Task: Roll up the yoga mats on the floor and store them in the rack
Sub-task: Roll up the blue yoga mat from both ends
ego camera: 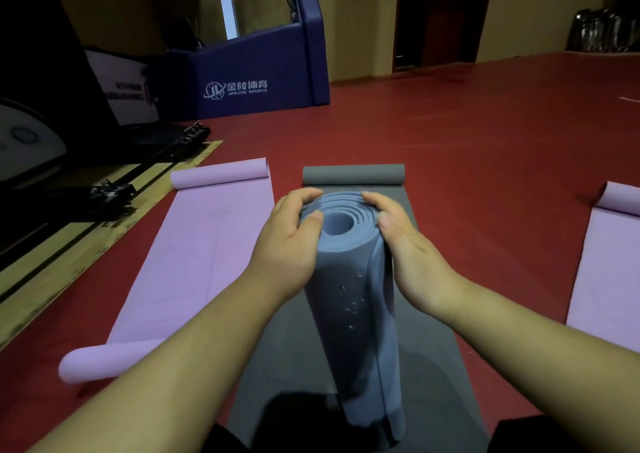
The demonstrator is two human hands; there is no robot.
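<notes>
Red floor [485, 134] bearing three unrolled mats, far ends curled: left pink mat [207, 244], grey mat [284, 366] in the middle, right pink mat [609, 279] at the frame edge. Blue roll [360, 314] stands on end on the grey mat, between the forearms, spiral top towards the camera. Left hand [287, 241] and right hand [405, 241] clasp the roll's top from opposite sides, fingers curled over the far rim, thumbs on the near rim

Single wide head-worn camera, looking forward and down, close above the blue mat [353, 331], floor [485, 134] stretching beyond it.
</notes>
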